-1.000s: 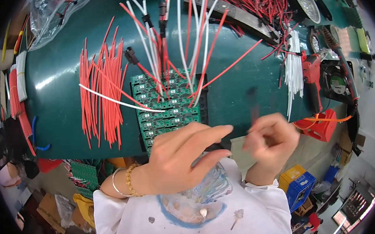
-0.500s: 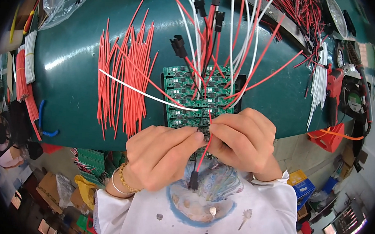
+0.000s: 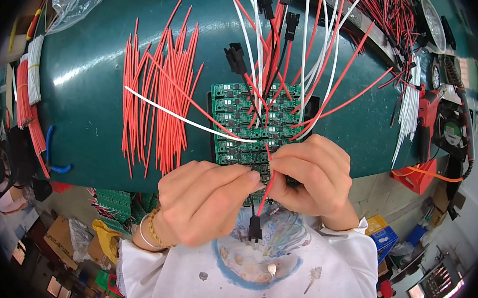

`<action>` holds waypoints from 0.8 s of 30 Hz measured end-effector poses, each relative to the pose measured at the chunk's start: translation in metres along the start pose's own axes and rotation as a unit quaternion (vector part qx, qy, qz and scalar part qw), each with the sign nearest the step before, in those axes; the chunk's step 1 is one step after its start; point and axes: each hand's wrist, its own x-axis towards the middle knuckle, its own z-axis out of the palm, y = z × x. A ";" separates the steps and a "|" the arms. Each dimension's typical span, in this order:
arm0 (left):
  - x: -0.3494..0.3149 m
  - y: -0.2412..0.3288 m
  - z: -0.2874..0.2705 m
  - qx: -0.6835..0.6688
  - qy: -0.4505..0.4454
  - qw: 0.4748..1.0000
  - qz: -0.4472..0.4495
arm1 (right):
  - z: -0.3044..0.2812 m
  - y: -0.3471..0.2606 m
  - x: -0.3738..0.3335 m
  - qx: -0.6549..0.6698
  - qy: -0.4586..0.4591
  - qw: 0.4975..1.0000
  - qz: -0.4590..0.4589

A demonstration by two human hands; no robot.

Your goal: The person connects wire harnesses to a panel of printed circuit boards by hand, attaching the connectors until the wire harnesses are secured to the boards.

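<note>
A panel of green circuit boards (image 3: 229, 118) lies before me, with red, white and black wires rising from its far part. Over its near part, my right hand (image 3: 314, 176) pinches a red wire (image 3: 269, 191) close to the wire's upper end. The fingertips of my left hand (image 3: 205, 199) close on the thin black wire (image 3: 252, 205) beside it. Both wires run down to a black plug connector (image 3: 255, 229) hanging in front of my shirt. Across the boards' left side stretches a loose white wire (image 3: 188, 120), with a red one next to it.
Many cut red wires (image 3: 168, 94) are spread on the green table (image 3: 90, 133) at left. Black connectors (image 3: 235, 58) stand above the boards on their leads. White wires (image 3: 409, 108) and a red tool (image 3: 427, 115) lie at right, blue-handled pliers (image 3: 51, 150) at left.
The black connector has swung slightly right and up below my hands. Both hands keep their pinches with barely any shift. The wires standing on the boards appear a little farther right.
</note>
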 end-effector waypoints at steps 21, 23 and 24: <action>0.004 0.004 0.003 -0.027 0.030 0.998 -0.056 | 0.002 -0.003 0.001 0.045 0.015 0.997 0.055; 0.004 0.004 0.002 -0.027 0.026 0.998 -0.058 | 0.001 -0.004 0.001 0.045 0.013 0.997 0.057; 0.005 0.005 0.002 -0.027 0.021 0.998 -0.059 | 0.001 -0.004 0.001 0.045 0.011 0.997 0.060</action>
